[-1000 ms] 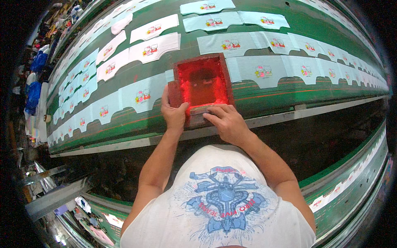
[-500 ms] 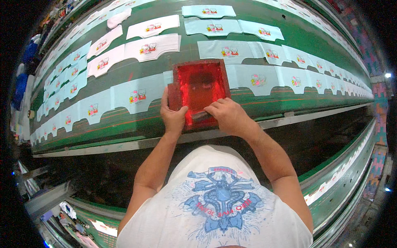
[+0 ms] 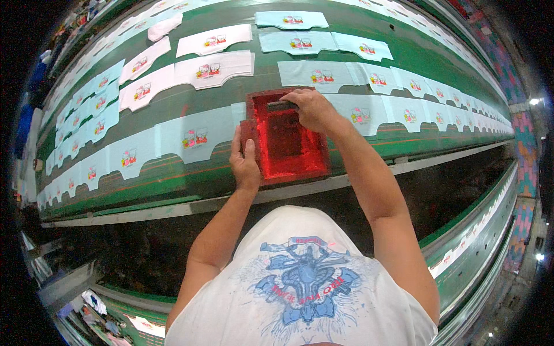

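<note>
A screen-printing frame [image 3: 269, 95], stained red and wet with red ink inside, lies over the row of light-blue fabric pieces nearest me. My left hand [image 3: 245, 167] grips the block on its left side, thumb toward me and fingers along the outer edge. At the far end of the frame, my right hand [image 3: 316, 112] is closed around a dark squeegee [image 3: 280, 105]. Whatever lies directly under the frame is hidden. To its left is a light-blue piece [image 3: 216, 122] with a printed cartoon pair; to its right, another printed blue piece [image 3: 378, 109].
The long green table [image 3: 219, 167] carries several rows of printed pieces. Pale pink pieces [image 3: 236, 60] lie beyond the frame on the left, blue ones [image 3: 297, 43] farther back. A pale rail [image 3: 202, 207] borders the near edge. Another green table [image 3: 461, 282] stands at lower right.
My right hand has moved the squeegee from the near end of the frame to its far end. My left hand stays at the frame's left side.
</note>
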### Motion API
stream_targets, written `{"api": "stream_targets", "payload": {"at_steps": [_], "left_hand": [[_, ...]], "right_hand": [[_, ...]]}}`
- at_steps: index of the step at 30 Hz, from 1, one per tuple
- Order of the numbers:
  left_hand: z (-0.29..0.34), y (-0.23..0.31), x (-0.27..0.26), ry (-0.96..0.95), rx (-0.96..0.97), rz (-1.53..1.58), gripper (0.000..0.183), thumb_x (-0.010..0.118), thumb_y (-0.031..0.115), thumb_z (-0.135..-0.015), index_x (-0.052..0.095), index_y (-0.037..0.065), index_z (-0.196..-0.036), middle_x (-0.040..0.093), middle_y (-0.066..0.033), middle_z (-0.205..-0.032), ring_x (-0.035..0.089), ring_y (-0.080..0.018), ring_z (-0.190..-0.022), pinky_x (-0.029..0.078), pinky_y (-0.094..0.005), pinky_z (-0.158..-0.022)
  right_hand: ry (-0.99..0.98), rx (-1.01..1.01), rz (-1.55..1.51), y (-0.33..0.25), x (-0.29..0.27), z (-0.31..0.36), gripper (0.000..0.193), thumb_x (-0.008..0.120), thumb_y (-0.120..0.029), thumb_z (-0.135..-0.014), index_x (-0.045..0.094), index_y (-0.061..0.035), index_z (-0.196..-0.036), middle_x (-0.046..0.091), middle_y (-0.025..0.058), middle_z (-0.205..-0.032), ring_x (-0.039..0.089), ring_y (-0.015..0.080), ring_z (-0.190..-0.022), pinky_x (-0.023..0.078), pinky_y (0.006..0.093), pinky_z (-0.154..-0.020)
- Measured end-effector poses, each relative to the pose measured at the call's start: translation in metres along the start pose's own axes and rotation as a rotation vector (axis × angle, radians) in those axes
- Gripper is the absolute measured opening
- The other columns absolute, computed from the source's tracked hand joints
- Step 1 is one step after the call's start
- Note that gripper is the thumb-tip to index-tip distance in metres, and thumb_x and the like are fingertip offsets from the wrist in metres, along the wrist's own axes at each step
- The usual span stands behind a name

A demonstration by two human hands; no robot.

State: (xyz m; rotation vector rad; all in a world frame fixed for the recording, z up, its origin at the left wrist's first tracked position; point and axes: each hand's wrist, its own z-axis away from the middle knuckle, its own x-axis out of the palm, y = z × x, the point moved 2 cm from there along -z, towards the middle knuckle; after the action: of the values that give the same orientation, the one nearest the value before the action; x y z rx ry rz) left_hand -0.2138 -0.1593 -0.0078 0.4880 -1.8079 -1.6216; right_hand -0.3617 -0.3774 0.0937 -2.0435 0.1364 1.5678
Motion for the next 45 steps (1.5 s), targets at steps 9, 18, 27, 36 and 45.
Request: {"api": "stream_targets", "payload": {"at_steps": [9, 18, 27, 36, 45], "left_hand": [[0.003, -0.002, 0.003, 0.023, 0.047, -0.099, 0.060, 0.059, 0.018, -0.122, 0.044, 0.000, -0.177, 0.059, -0.0191, -0.171, 0.059, -0.0267, -0.153, 0.043, -0.0408, -0.132], [0.008, 0.017, 0.007, -0.013, 0.139, -0.373, 0.096, 0.089, -0.002, -0.088, 0.046, 0.000, -0.174, 0.061, -0.0194, -0.166, 0.063, -0.0305, -0.150, 0.049, -0.0425, -0.128], [0.011, 0.029, 0.017, 0.022, 0.184, -0.462, 0.099, 0.086, -0.007, -0.084, 0.045, -0.002, -0.174, 0.058, -0.0211, -0.170, 0.059, -0.0314, -0.155, 0.045, -0.0437, -0.132], [0.036, 0.002, 0.136, -0.004, 0.193, -0.320, 0.100, 0.085, -0.008, -0.084, 0.044, -0.002, -0.175, 0.054, -0.0207, -0.174, 0.054, -0.0306, -0.160, 0.040, -0.0433, -0.136], [0.059, -0.044, 0.252, 0.006, 0.163, -0.359, 0.102, 0.083, -0.016, -0.082, 0.045, 0.000, -0.175, 0.063, -0.0178, -0.165, 0.066, -0.0284, -0.147, 0.052, -0.0427, -0.127]], "right_hand": [[0.014, -0.061, 0.058, -0.068, 0.008, 0.083, 0.059, 0.075, 0.003, -0.083, 0.080, -0.0146, -0.139, 0.080, 0.0104, -0.125, 0.074, 0.0348, -0.114, 0.056, 0.0484, -0.102], [-0.077, -0.019, -0.023, -0.109, 0.007, 0.141, 0.056, 0.081, -0.005, -0.086, 0.078, -0.0106, -0.142, 0.075, 0.0110, -0.139, 0.069, 0.0365, -0.129, 0.054, 0.0522, -0.113], [0.345, 0.191, -0.187, -0.070, 0.001, 0.192, 0.047, 0.091, -0.020, -0.094, 0.079, -0.0074, -0.138, 0.073, 0.0177, -0.145, 0.066, 0.0405, -0.141, 0.052, 0.0528, -0.120], [0.457, 0.377, -0.558, 0.038, -0.025, 0.275, 0.043, 0.088, -0.013, -0.097, 0.079, -0.0052, -0.138, 0.075, 0.0193, -0.147, 0.068, 0.0391, -0.140, 0.050, 0.0501, -0.123], [0.432, 0.380, -0.606, 0.140, -0.076, 0.344, 0.045, 0.087, -0.010, -0.095, 0.078, -0.0063, -0.140, 0.074, 0.0190, -0.147, 0.067, 0.0388, -0.140, 0.050, 0.0500, -0.122]]}}
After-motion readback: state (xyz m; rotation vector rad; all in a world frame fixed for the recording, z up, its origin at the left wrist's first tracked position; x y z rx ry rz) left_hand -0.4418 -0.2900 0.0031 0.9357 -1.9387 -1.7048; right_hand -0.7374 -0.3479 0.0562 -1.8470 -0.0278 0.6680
